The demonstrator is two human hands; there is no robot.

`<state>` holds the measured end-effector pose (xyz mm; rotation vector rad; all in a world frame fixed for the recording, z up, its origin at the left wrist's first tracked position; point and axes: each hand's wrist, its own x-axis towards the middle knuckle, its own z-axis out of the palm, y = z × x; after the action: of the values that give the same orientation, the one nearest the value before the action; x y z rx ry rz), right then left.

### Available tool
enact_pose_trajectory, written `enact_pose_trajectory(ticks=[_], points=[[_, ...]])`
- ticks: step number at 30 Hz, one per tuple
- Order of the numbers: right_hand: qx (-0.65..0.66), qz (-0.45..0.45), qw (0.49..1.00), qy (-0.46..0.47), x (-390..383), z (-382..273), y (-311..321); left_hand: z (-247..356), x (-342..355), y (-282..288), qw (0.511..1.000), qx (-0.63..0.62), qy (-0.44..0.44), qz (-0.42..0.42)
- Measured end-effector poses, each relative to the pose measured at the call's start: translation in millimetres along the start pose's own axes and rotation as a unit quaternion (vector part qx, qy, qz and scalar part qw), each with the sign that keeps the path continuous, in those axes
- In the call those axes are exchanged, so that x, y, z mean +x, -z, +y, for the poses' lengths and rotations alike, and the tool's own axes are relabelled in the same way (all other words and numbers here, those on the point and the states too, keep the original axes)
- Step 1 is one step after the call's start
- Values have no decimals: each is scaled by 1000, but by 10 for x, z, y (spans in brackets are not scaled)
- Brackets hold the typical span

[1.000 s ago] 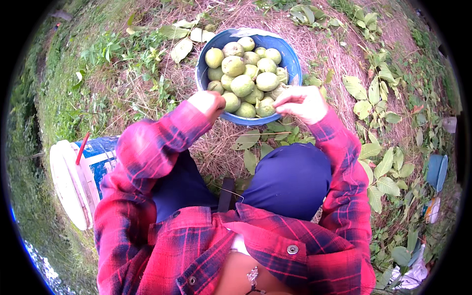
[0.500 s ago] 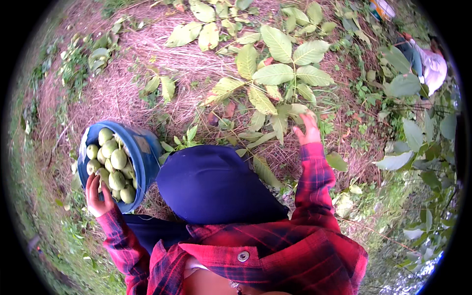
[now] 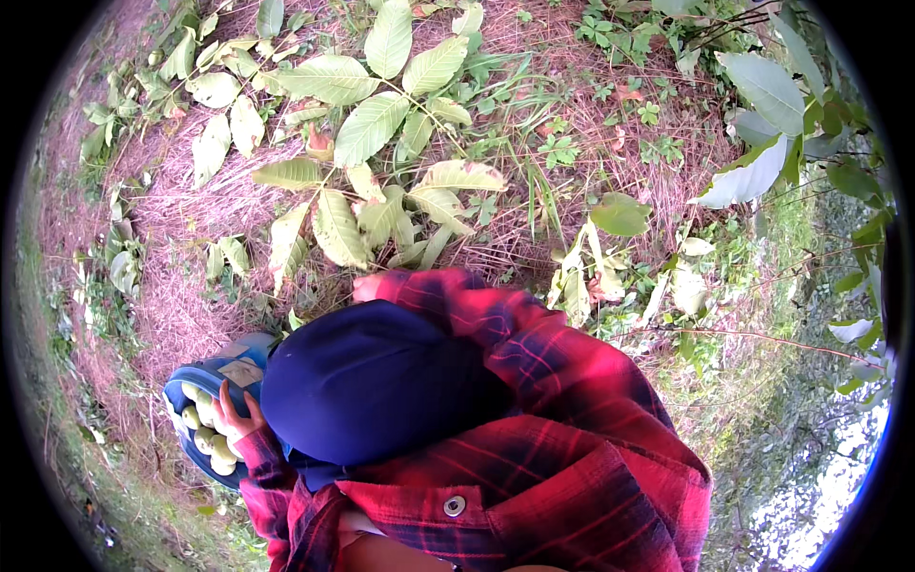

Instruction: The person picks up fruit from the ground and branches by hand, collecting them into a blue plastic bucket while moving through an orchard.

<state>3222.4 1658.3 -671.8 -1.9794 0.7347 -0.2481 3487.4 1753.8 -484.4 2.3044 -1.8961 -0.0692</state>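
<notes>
A blue bucket (image 3: 195,370) stands to my left, holding several round green fruits (image 3: 203,440) that look like walnuts in their husks. My left hand (image 3: 235,414) is at the bucket's near right side, over the rim and the fruits, its fingers apart and nothing seen in them. Beyond my dark blue knee (image 3: 381,381), my right hand (image 3: 367,288) is low to the ground beside fallen compound leaves (image 3: 338,227). The sleeve and knee cover part of that hand, so its fingers cannot be made out.
Dry straw-like grass (image 3: 191,296) covers the ground ahead. Large leafy twigs (image 3: 372,129) lie across it. Hanging leaves (image 3: 762,176) reach in from the right, with a thin bare twig (image 3: 762,336) below them.
My right hand has swept left, from the leaves on the right to just beyond my knee. My view has turned rightward, and the person at the far right is out of sight.
</notes>
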Motion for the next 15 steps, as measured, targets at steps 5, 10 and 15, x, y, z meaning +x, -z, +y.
enact_pose_trajectory(ticks=[5,10,15], points=[[95,263,960,-19,-640,-181,337,156,-5,6,999,17,8,-26],[-227,535,757,-299,-1652,-389,1079,-276,-133,-210,999,-46,-11,-8],[-151,326,572,-738,-3292,-81,174,-399,-99,-220,993,11,-107,-42]])
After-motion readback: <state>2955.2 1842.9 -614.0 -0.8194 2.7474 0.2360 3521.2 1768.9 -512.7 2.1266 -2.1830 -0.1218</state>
